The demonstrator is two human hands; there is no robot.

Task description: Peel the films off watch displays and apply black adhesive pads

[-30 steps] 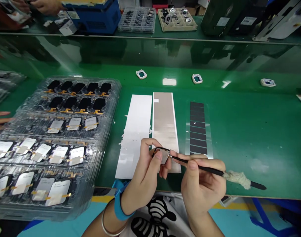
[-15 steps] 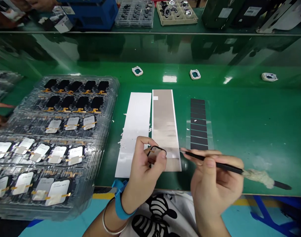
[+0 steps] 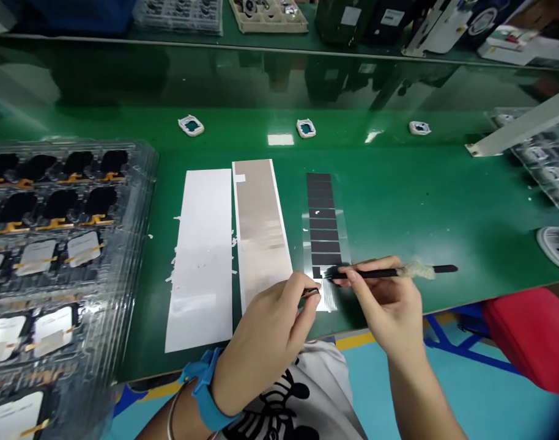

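I have the right hand [image 3: 392, 299] gripping tweezers [image 3: 384, 274] crosswise, tips at the strip sheet [image 3: 324, 234]'s near end, the left hand [image 3: 265, 339] pinching a small part [image 3: 310, 293] just leftward.

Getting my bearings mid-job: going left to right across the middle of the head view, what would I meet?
Clear plastic tray, white sheet, beige sheet, strip of dark pieces, right hand, round white object at the right edge.

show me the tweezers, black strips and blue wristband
tweezers [image 3: 383, 273]: head view, on the black shaft
black strips [image 3: 324, 234]: head view, on a middle strip
blue wristband [image 3: 207, 396]: head view, on the band
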